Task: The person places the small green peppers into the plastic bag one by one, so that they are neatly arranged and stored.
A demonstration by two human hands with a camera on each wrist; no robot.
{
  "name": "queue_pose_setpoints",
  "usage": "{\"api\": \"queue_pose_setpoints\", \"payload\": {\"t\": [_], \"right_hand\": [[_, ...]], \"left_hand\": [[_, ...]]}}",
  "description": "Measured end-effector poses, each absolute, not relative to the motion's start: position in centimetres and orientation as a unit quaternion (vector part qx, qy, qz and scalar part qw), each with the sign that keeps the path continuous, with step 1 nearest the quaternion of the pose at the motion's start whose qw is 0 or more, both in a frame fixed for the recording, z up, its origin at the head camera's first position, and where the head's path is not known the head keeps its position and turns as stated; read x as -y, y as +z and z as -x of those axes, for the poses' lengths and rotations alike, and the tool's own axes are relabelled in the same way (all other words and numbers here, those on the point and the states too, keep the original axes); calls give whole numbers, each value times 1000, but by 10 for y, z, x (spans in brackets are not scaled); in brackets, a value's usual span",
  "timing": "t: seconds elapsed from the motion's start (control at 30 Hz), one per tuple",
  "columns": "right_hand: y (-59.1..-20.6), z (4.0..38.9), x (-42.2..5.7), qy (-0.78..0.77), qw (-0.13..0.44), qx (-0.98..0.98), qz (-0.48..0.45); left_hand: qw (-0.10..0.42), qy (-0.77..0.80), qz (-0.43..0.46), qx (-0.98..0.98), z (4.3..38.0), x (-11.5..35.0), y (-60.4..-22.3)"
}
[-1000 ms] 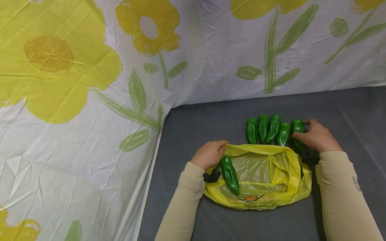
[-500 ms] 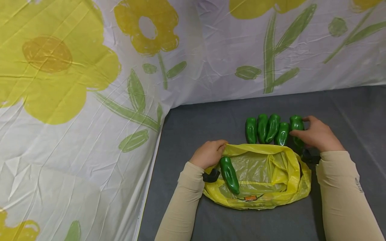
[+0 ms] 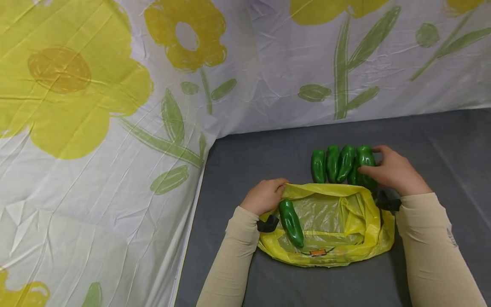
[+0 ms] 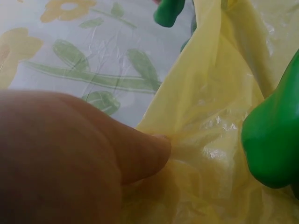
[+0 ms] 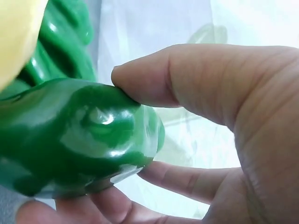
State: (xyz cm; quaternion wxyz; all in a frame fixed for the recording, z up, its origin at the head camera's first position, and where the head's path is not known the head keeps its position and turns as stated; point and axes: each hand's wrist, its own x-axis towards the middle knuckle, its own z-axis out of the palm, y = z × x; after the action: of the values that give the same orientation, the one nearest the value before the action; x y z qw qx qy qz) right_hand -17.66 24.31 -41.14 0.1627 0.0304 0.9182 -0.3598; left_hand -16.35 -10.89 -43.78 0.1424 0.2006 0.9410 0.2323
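At its far left rim, the yellow plastic bag (image 3: 330, 189) is pinched by my left hand (image 3: 264, 197); the thumb presses the film in the left wrist view. One green pepper (image 3: 291, 224) lies tilted inside the bag's left part. My right hand (image 3: 397, 172) grips another green pepper (image 5: 84, 135) between thumb and fingers, beyond the bag's far right corner. Several more green peppers (image 3: 333, 163) lie side by side just behind the bag. The held pepper partly covers the nearest one in the head view, and whether they touch I cannot tell.
A dark grey table (image 3: 261, 157) carries everything. White cloth (image 3: 264, 85) with printed yellow flowers hangs along its back and left edges. Black wrist straps (image 3: 267, 223) sit at both wrists.
My right hand has shifted its pepper first slightly back, then left toward the row, where it now overlaps the nearest pepper. My left hand keeps its place on the bag rim.
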Motion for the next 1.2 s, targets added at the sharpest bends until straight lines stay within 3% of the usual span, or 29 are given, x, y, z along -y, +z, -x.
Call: {"api": "queue_pose_setpoints", "payload": {"t": [0.6, 1.2], "right_hand": [[-389, 164, -224, -338, 110, -935, 5], [-392, 159, -179, -351, 135, -923, 88]], "left_hand": [[141, 230, -199, -942, 163, 108, -438], [141, 232, -204, -941, 164, 109, -440]]}}
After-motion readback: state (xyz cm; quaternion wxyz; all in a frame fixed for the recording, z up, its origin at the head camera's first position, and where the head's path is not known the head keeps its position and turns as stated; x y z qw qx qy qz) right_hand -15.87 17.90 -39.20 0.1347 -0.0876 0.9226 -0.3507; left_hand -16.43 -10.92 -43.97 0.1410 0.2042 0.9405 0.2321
